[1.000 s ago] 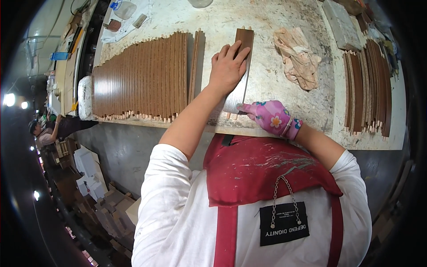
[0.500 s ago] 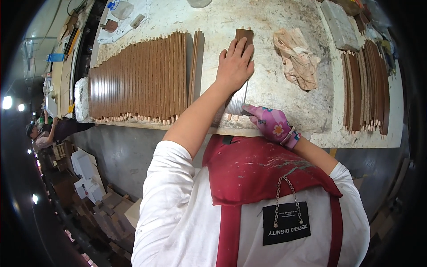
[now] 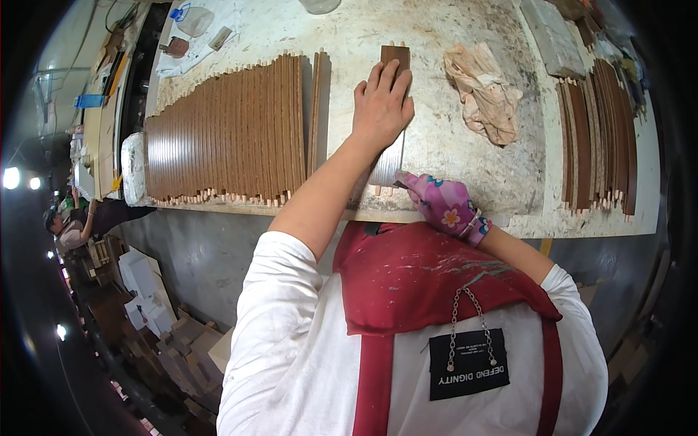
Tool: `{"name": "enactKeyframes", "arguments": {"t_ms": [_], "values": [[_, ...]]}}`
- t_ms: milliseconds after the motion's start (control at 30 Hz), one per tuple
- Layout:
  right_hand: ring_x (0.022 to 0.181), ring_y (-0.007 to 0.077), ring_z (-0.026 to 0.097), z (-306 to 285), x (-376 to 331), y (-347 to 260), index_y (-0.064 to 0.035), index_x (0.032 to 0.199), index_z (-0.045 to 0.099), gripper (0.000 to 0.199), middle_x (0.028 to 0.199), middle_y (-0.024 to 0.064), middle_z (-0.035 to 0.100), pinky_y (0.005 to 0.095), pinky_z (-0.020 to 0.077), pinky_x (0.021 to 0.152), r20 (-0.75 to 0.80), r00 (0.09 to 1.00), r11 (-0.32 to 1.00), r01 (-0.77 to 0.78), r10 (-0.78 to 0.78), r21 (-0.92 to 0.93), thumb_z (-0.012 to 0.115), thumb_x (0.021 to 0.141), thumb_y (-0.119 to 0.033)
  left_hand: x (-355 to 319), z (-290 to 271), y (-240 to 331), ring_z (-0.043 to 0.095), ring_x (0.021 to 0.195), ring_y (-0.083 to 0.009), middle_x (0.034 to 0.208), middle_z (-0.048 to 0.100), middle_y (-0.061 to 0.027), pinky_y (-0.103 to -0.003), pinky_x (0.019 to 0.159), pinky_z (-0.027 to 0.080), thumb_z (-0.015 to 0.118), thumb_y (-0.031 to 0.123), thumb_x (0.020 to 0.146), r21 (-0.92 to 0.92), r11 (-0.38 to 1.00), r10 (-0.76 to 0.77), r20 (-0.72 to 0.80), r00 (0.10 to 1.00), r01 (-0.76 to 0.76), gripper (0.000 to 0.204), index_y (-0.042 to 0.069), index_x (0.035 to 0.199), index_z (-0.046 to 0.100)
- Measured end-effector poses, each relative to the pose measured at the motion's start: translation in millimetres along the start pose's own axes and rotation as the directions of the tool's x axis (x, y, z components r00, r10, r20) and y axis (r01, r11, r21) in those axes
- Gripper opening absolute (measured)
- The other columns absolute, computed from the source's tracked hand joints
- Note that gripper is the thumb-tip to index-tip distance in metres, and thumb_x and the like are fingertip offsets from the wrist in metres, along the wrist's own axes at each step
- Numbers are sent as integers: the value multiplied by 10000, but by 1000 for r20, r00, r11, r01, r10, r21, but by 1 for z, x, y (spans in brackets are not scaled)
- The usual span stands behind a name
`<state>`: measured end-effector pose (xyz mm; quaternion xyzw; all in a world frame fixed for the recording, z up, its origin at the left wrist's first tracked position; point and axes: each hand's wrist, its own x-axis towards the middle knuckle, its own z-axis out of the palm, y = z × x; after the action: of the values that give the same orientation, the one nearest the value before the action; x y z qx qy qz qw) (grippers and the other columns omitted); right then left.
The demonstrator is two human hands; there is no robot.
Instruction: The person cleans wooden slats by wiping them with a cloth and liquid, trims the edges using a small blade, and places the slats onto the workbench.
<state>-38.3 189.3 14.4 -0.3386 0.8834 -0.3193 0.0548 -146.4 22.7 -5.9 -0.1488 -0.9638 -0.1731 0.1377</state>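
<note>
A brown wooden slat (image 3: 388, 174) with pale dowels at its ends lies lengthwise in front of me on the worktable. My left hand (image 3: 379, 105), bare, rests flat on its middle and far part with the fingers stretched out, hiding much of it. At the slat's near right corner is my right hand (image 3: 443, 203), in a pink-purple flowered glove. Its fingers are closed on a small dark piece (image 3: 399, 183), mostly hidden, whose kind I cannot make out. To the left, a single slat (image 3: 318, 109) stands on edge beside a long row of similar slats (image 3: 233, 131).
A crumpled beige cloth (image 3: 483, 94) lies right of the slat. More slats (image 3: 600, 138) are stacked at the right, below a grey-white block (image 3: 552, 40). A plastic bottle (image 3: 193, 20) stands far left. Another person (image 3: 76, 221) is at the left, beyond the worktable (image 3: 429, 29).
Both hands keep nearly the same places on the slat. The whole view has shifted very slightly.
</note>
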Motion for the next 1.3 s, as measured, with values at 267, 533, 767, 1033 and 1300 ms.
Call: {"name": "enactKeyframes", "arguments": {"t_ms": [267, 533, 767, 1033, 1300], "values": [[486, 179, 525, 4, -5, 3, -125, 1205, 554, 344, 639, 39, 521, 295, 412, 423, 39, 999, 996, 31, -28, -85, 486, 868, -115, 0, 0, 0, 343, 1255, -313, 1340, 397, -115, -471, 967, 318, 530, 246, 801, -20, 1000, -20, 6, 1000, 20, 448, 113, 1226, 479], [575, 187, 564, 13, -19, 12, -136, 1286, 494, 455, 724, 42, 560, 294, 457, 510, 154, 987, 978, -72, 41, 198, 518, 834, -85, 1, -1, 1, 342, 1258, -309, 1341, 402, -111, -469, 968, 312, 531, 252, 799, -20, 999, -29, 4, 1000, 30, 447, 119, 1224, 485], [603, 216, 571, -3, -9, 3, -131, 1288, 485, 517, 735, 60, 558, 319, 467, 536, 70, 992, 976, -118, 107, 185, 574, 786, -48, 1, 1, 1, 354, 1251, -314, 1342, 406, -104, -467, 964, 315, 532, 255, 796, -19, 999, -33, -4, 999, 33, 452, 125, 1227, 486], [589, 225, 566, -7, -8, 0, -131, 1260, 514, 470, 709, 88, 554, 328, 452, 514, 42, 991, 986, -130, 126, 100, 553, 800, -41, 1, 8, 2, 340, 1253, -311, 1340, 401, -107, -469, 958, 308, 526, 236, 794, -47, 992, -122, -52, 991, 119, 455, 104, 1228, 489], [598, 221, 568, 1, -16, 7, -171, 1264, 506, 450, 747, 80, 577, 326, 459, 520, 2, 993, 987, -114, 115, 115, 508, 825, -75, 2, 7, 2, 332, 1260, -307, 1342, 398, -111, -465, 968, 299, 521, 226, 807, -52, 989, -141, -55, 988, 139, 445, 96, 1231, 487]]}}
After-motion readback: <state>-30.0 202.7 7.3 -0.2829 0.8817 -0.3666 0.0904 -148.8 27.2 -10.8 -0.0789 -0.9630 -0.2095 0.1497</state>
